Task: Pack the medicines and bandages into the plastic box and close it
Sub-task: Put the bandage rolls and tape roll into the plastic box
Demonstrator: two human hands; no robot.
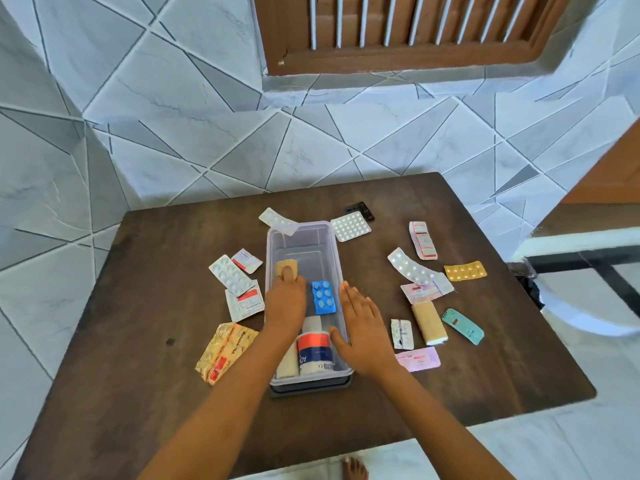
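Bare toes [354, 468] at near edge, forearms reaching over dark table [156, 271]. Left hand [285, 303] inside clear plastic box [337, 258], fingertips pinching tan plaster strip [286, 266], apparently lowering it to floor of box. Right hand [360, 327] flat, fingers together, resting on box's right rim, likely steadying it. Inside: blue blister pack [323, 296], tape roll [315, 353] at near end. Silver blister strip [277, 221] overhangs far rim. Bandage roll [428, 322], orange blister [464, 270], sachets lie scattered either side, unpacked. Lid seemingly beneath box.
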